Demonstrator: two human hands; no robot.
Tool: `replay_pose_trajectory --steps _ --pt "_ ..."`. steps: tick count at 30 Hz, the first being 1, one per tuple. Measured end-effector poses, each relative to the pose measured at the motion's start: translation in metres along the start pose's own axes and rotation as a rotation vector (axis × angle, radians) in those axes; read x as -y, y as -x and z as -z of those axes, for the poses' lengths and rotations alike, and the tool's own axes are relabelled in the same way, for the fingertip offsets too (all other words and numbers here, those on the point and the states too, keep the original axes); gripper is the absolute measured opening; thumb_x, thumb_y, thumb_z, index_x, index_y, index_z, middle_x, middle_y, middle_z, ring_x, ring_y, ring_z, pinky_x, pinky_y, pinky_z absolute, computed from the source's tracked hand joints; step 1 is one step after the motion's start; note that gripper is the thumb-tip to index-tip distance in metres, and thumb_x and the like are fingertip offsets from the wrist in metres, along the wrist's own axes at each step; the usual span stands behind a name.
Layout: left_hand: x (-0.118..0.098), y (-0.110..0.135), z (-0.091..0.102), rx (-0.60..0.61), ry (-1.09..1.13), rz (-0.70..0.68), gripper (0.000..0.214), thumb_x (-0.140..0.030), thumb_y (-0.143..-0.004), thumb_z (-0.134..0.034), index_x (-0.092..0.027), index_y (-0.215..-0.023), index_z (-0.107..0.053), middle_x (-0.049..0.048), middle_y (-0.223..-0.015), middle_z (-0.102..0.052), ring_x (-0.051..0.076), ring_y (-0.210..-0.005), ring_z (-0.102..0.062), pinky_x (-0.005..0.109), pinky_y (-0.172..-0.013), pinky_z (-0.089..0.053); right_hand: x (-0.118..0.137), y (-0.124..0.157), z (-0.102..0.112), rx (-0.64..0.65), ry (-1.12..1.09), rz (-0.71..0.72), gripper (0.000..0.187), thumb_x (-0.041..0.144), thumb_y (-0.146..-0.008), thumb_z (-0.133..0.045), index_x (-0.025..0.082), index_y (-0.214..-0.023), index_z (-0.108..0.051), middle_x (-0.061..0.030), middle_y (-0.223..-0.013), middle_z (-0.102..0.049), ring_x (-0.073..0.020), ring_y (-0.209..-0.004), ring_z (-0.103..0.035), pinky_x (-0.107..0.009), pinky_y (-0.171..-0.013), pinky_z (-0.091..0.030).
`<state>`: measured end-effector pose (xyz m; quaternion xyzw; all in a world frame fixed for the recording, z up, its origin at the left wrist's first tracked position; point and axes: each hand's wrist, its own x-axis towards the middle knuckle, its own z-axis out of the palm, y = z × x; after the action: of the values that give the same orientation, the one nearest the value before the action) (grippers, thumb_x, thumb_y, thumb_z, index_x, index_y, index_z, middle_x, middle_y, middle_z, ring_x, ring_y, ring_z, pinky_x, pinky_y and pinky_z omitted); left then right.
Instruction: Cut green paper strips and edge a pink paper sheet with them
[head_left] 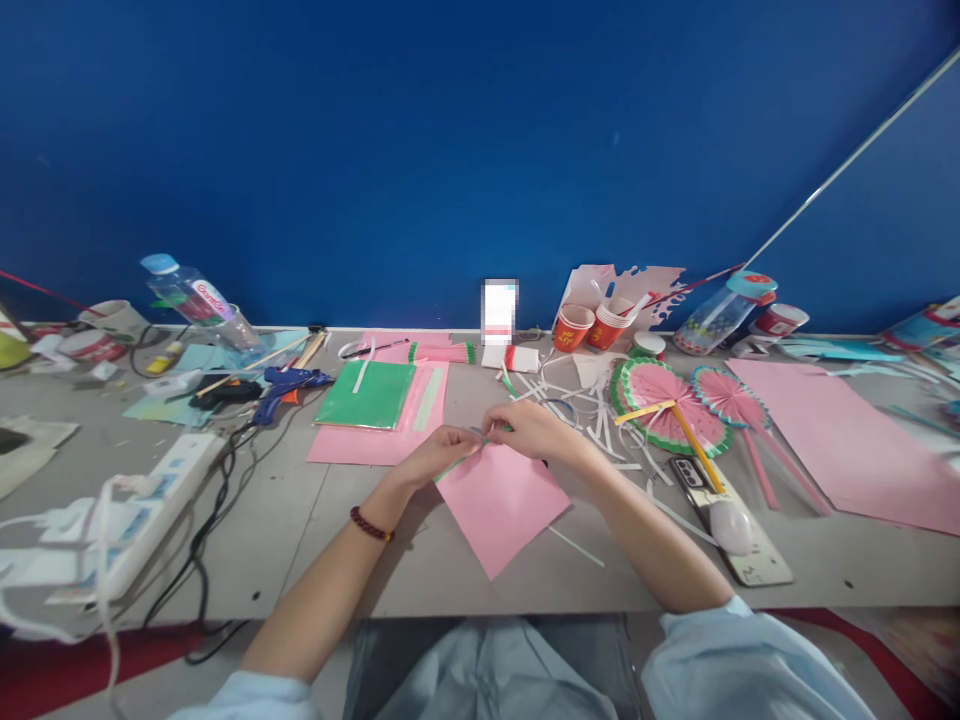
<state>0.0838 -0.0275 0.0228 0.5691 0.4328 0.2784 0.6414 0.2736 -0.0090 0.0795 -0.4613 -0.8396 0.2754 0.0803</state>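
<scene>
A square sheet of pink paper [504, 505] lies at an angle in front of me, one corner toward my body. A thin green strip [452, 468] runs along its far left edge. My left hand [442, 448] pinches that edge near the far corner, thumb and fingers together. My right hand [531, 430] is closed at the same corner, a bit of green showing between its fingers. The two hands almost touch, and the fingers hide the far corner of the sheet.
Left are green paper [367, 394], a blue glue gun [285, 392] and a power strip [161, 515] with cables. White paper strips [600, 430], watermelon-patterned paper fans [651, 385], a phone [761, 550] and red paper cups [574, 326] lie to the right. A blue wall [480, 150] stands behind the table.
</scene>
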Motion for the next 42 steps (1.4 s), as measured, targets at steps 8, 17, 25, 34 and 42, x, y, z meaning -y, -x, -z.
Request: replay_pose_trajectory --steps 8,17,25,34,42 --pt "-0.008 0.004 -0.004 0.047 -0.090 -0.087 0.041 -0.047 -0.077 -0.057 -0.018 -0.052 -0.041 -0.0040 -0.056 -0.026 0.009 -0.055 -0.021 0.028 -0.052 -0.013 0.000 0.001 0.008 -0.026 0.025 -0.055 0.017 0.022 -0.081 -0.051 0.024 -0.089 -0.067 0.0003 -0.078 -0.067 -0.0138 -0.071 -0.056 -0.022 -0.059 -0.033" --pt "-0.009 0.004 -0.003 -0.004 -0.111 -0.118 0.043 -0.046 -0.077 -0.056 -0.017 -0.050 -0.038 -0.0043 -0.055 -0.024 0.008 -0.054 -0.020 0.027 -0.052 -0.014 -0.010 -0.001 0.012 -0.068 0.005 -0.044 0.017 0.020 -0.080 -0.053 0.023 -0.087 -0.068 0.0001 -0.079 -0.067 -0.0136 -0.072 -0.057 -0.022 -0.062 -0.035" --pt "-0.015 0.005 -0.007 -0.032 -0.048 -0.064 0.030 -0.040 -0.073 -0.059 -0.013 -0.064 -0.062 -0.0006 -0.059 -0.050 0.010 -0.059 -0.039 0.024 -0.056 -0.028 -0.009 -0.001 0.010 -0.091 0.044 -0.066 0.018 0.023 -0.080 -0.055 0.023 -0.089 -0.069 -0.0012 -0.080 -0.068 -0.0144 -0.071 -0.058 -0.023 -0.061 -0.035" --pt "-0.011 0.004 -0.005 -0.007 -0.022 -0.050 0.029 -0.039 -0.075 -0.060 -0.011 -0.075 -0.070 0.0015 -0.063 -0.058 0.011 -0.061 -0.045 0.024 -0.059 -0.033 -0.007 0.000 0.008 -0.068 0.125 -0.129 0.021 0.023 -0.080 -0.052 0.027 -0.088 -0.071 -0.0001 -0.087 -0.070 -0.0173 -0.081 -0.060 -0.024 -0.062 -0.035" --pt "-0.011 0.004 -0.002 0.028 -0.010 -0.063 0.031 -0.040 -0.078 -0.059 -0.011 -0.081 -0.071 0.0029 -0.067 -0.062 0.012 -0.062 -0.049 0.024 -0.058 -0.036 -0.005 0.000 0.008 -0.082 0.140 -0.138 0.019 0.024 -0.080 -0.052 0.026 -0.084 -0.070 0.0006 -0.087 -0.070 -0.0172 -0.081 -0.060 -0.024 -0.061 -0.033"
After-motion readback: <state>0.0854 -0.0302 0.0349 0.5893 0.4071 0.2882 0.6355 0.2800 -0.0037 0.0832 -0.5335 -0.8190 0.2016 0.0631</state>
